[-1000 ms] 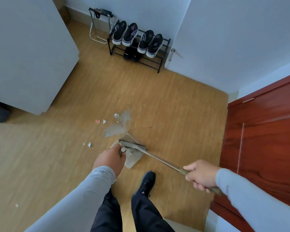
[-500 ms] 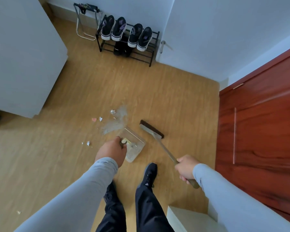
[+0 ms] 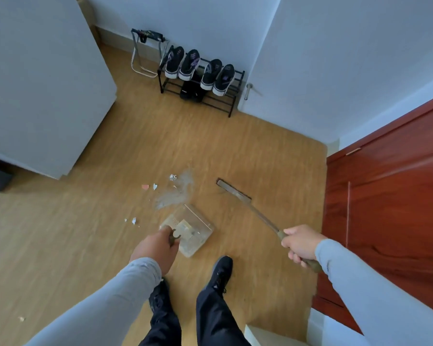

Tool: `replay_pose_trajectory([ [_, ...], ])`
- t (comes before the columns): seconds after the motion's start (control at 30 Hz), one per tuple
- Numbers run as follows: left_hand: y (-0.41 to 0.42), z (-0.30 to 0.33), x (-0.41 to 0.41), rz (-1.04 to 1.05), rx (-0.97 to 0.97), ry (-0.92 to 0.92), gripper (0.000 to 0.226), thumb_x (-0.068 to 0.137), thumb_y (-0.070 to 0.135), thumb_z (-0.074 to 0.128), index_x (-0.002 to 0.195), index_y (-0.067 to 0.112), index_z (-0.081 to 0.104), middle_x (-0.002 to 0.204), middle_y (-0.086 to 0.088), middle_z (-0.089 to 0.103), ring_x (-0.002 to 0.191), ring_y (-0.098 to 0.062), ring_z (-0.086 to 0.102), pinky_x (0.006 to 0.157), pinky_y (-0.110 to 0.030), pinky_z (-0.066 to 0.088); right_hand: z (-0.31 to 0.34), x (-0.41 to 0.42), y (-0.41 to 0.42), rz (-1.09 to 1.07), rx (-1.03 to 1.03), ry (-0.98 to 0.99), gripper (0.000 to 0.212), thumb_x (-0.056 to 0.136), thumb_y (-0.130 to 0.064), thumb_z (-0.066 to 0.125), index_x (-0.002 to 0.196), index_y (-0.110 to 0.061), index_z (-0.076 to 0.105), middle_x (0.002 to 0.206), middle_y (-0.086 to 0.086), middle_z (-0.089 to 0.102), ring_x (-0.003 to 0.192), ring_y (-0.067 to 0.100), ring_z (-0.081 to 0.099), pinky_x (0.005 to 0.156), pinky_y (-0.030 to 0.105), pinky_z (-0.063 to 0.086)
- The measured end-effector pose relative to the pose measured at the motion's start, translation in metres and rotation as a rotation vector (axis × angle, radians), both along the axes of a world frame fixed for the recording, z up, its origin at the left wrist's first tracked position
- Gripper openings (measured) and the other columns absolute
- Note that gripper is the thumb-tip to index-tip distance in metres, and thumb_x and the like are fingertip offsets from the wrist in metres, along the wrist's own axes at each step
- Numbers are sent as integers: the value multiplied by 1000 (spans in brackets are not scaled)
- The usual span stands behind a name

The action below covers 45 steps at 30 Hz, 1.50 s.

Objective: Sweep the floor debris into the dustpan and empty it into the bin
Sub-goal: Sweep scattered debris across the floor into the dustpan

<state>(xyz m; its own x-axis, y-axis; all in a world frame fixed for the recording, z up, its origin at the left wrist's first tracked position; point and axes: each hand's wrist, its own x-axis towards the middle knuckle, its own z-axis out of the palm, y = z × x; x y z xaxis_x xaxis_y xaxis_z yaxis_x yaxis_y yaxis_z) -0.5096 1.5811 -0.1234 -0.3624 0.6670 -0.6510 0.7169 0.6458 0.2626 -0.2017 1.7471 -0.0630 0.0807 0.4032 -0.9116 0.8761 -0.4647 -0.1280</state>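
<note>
A clear dustpan (image 3: 196, 227) lies on the wooden floor just ahead of my feet, with some bits inside it. My left hand (image 3: 156, 250) grips its dark handle at the near side. My right hand (image 3: 300, 243) grips the long handle of a broom (image 3: 255, 213), whose dark head rests on the floor to the right of the dustpan. A grey dust patch (image 3: 178, 193) and small white and pink scraps (image 3: 149, 187) lie just beyond the dustpan's mouth. More white bits (image 3: 133, 221) lie to its left. No bin is in view.
A shoe rack (image 3: 201, 81) with several shoes stands against the far wall, a metal frame (image 3: 145, 53) beside it. A white cabinet (image 3: 43, 78) fills the left, a red wooden door (image 3: 390, 191) the right. One scrap (image 3: 21, 318) lies at the lower left.
The broom head has swung off the dustpan and out to the right. The dustpan, earlier partly under the broom, now lies uncovered in my left hand's grip.
</note>
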Motion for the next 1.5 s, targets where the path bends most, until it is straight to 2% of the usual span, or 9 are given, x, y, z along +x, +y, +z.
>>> replay_pose_trajectory([
  [0.17,-5,-8,-2,70,-54,22,24,99,47,44,107,26,52,80,6,63,70,-16,62,58,-29,50,-45,-38,8,230,-72,-87,41,81,-8,41,113,-2,66,47,11,60,44,25,53,57,35,53],
  [0.23,-2,-10,-2,64,-59,38,22,99,47,44,104,26,51,78,7,62,69,-16,62,56,-29,49,-44,-38,-5,327,-133,-83,48,79,-6,41,121,-4,64,47,10,60,42,24,52,56,34,55],
  [0.37,12,-13,4,55,-40,40,24,100,43,44,110,23,53,81,7,63,68,-15,61,59,-29,52,-24,-19,-8,355,-248,-9,61,90,-13,47,150,-24,43,47,3,56,41,15,45,42,20,41],
  [0.47,14,-11,6,59,-34,43,23,101,42,44,111,23,52,80,7,59,66,-14,57,55,-27,44,-2,5,25,270,-271,38,59,95,-14,54,151,-26,40,56,3,57,40,11,43,40,19,36],
  [0.57,9,-10,1,84,-16,28,22,100,42,44,109,24,54,88,6,64,73,-16,62,62,-28,49,21,24,41,169,-257,66,55,98,-14,55,150,-22,43,61,7,56,41,12,42,38,21,35],
  [0.87,-6,-10,-5,79,18,-22,20,101,34,44,111,21,55,88,4,64,74,-19,62,64,-30,50,-18,-41,-42,253,-180,-11,65,89,-13,55,152,-22,39,63,8,60,41,12,46,39,20,38],
  [1.1,-79,7,-39,139,43,-54,24,99,41,45,114,26,55,89,9,65,76,-16,64,68,-31,56,54,-29,-61,159,-184,61,57,97,-15,55,151,-22,41,60,6,57,41,12,42,37,21,36],
  [1.4,-195,29,-108,296,67,-17,31,98,46,47,120,28,57,90,9,65,79,-18,63,69,-28,52,47,-159,-130,460,-8,88,60,95,-19,46,154,-29,37,56,5,56,40,13,44,40,21,37],
  [1.5,-217,23,-127,338,47,9,30,97,45,47,120,28,57,89,7,65,76,-18,63,68,-29,52,29,-218,-146,575,15,98,60,97,-19,45,155,-27,35,67,3,59,45,16,49,41,22,40],
])
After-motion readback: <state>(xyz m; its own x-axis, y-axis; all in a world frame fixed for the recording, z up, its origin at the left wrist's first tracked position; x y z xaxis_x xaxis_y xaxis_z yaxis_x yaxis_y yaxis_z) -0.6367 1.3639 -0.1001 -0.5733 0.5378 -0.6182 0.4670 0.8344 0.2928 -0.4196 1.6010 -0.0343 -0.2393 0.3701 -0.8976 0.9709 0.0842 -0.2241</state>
